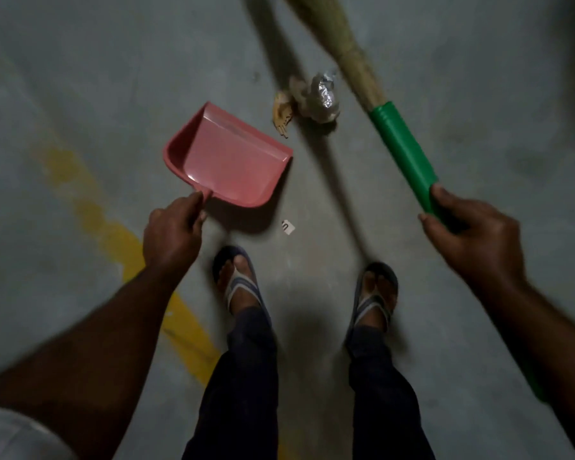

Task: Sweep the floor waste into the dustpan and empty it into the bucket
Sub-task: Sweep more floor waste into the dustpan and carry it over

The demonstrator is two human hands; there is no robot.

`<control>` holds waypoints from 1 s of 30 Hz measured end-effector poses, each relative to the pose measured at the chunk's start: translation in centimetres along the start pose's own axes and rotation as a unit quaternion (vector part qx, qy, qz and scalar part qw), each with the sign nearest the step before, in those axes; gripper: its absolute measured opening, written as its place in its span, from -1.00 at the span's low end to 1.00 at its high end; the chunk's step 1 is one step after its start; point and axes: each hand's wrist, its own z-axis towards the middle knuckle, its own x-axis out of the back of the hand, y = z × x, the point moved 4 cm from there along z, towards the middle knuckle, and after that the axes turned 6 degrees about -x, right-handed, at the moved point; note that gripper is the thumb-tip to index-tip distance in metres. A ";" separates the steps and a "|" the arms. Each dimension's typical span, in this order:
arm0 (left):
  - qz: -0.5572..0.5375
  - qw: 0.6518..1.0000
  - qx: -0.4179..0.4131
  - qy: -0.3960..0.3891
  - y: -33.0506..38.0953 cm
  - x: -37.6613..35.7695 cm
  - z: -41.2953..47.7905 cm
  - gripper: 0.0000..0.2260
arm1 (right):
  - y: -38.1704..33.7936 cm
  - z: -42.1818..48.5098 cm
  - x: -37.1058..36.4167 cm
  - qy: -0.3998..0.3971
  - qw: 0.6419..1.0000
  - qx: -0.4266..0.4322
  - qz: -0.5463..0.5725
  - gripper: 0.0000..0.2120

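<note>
A pink dustpan hangs low over the grey floor, its open mouth turned up and to the right. My left hand grips its short handle. My right hand holds the green handle of a straw broom, whose bristles run off the top edge. A crumpled silver and white wrapper lies between the dustpan's mouth and the broom, with a brownish scrap beside it. A small white paper bit sits just below the dustpan. No bucket is in view.
A worn yellow painted line crosses the concrete floor on the left. My two feet in flip-flops stand just below the dustpan and the paper bit. The light is dim.
</note>
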 end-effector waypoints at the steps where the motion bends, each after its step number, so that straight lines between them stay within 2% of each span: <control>1: 0.011 1.000 -0.008 -0.009 -0.5 0.1 0.7 -0.61 | 0.8 2.0 -0.2 0.002 1.000 -0.014 -0.013 -0.53; 7: 0.071 0.996 -0.018 -0.053 -3.6 1.1 2.9 -0.62 | 5.1 7.8 -1.2 -0.044 0.989 -0.082 -0.115 -0.52; 11: 0.090 0.987 0.034 -0.127 -5.0 -0.4 4.5 -0.51 | 8.6 4.3 -3.3 -0.121 0.973 -0.013 -0.196 -0.47; 14: 0.065 0.988 0.044 -0.131 -4.5 -1.5 5.7 -0.42 | 10.2 -0.8 -6.0 -0.158 0.969 0.073 -0.176 -0.51; 16: 0.061 0.988 0.044 -0.137 -4.5 -2.3 6.3 -0.39 | 10.4 -4.2 -7.4 -0.170 0.970 0.086 -0.150 -0.54; 19: 0.055 0.989 0.029 -0.134 -4.8 -3.5 6.1 -0.38 | 9.6 -7.0 -7.7 -0.129 0.988 0.034 -0.084 -0.55; 23: 0.007 0.996 0.005 -0.089 -4.9 -4.1 4.8 -0.36 | 9.1 -7.4 -6.5 -0.038 0.998 -0.036 -0.018 -0.58; 27: -0.008 0.998 -0.022 -0.058 -5.5 -4.6 3.3 -0.35 | 10.8 -4.4 -5.3 0.008 0.994 -0.100 -0.045 -0.55; 30: -0.029 0.999 -0.007 -0.039 -7.3 -4.7 1.6 -0.31 | 11.4 -1.5 -4.4 0.006 0.991 -0.102 -0.082 -0.56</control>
